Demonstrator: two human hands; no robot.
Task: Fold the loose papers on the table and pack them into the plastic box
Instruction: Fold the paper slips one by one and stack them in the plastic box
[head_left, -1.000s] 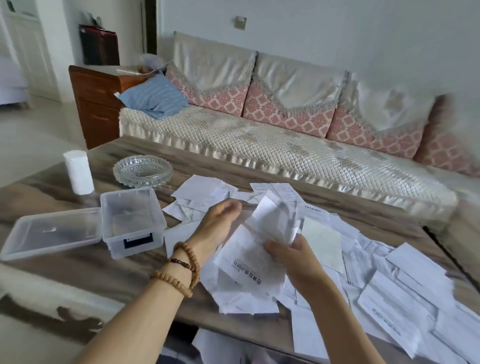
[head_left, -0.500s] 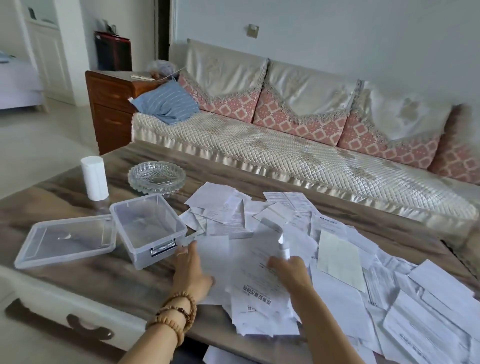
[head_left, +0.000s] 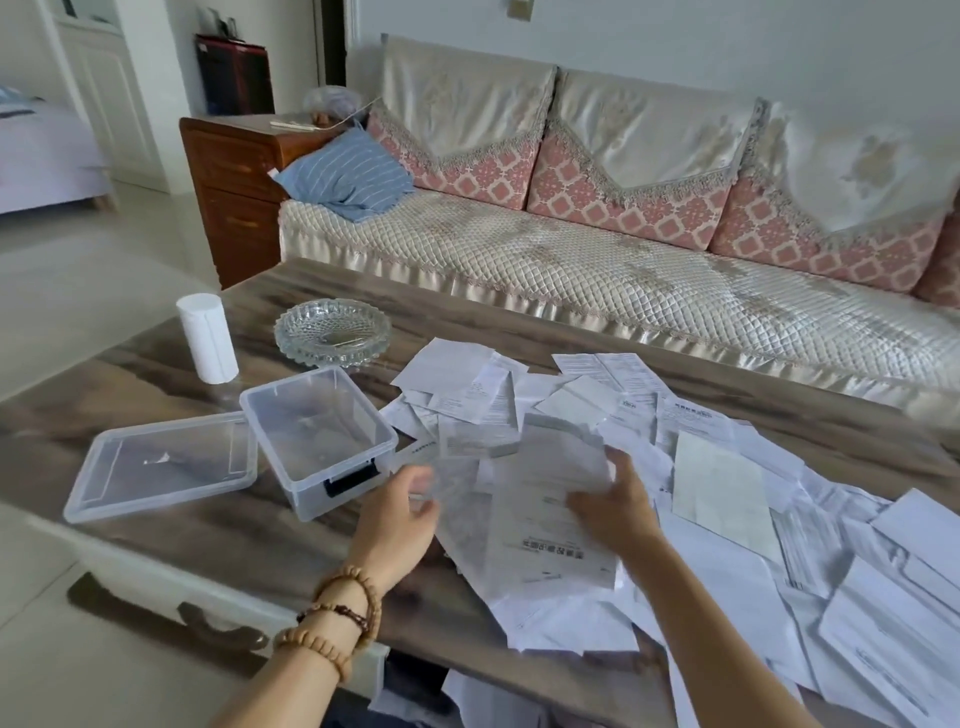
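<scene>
Head view: the plastic box (head_left: 317, 441) sits open and seemingly empty, left of unfolded papers (head_left: 717, 499) across the table (head_left: 218, 525); left hand (head_left: 397, 514) relaxed, right hand (head_left: 615, 506) flat on a sheet (head_left: 550, 525), so packing looks unstarted.

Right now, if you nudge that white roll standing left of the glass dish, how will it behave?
The white roll stands upright and tall on a narrow base, so it probably tips easily. Being cylindrical, it would likely roll once down. It looks like paper, so probably light.
</scene>
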